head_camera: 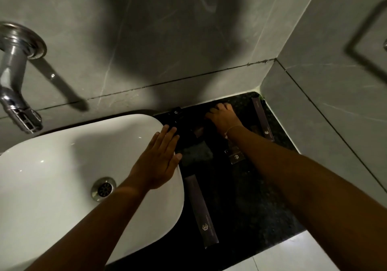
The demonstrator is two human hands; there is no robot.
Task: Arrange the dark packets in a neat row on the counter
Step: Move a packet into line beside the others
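Several dark packets lie on the black speckled counter (251, 203). One long packet (201, 211) lies near the front beside the basin. Another long packet (262, 118) lies along the right wall. A small packet (176, 111) stands at the back by the wall, and a clear-wrapped one (235, 156) lies mid-counter under my right forearm. My left hand (158, 159) hovers flat, fingers spread, over the basin's right rim, holding nothing. My right hand (223, 117) reaches to the back of the counter with fingers curled down on a dark item; what it grips is hidden in shadow.
A white basin (62, 166) with a metal drain (103, 189) fills the left side. A chrome tap (15, 82) juts from the grey tiled wall at upper left. Grey walls (324, 82) close the counter at back and right. A white floor shows below the counter's front edge.
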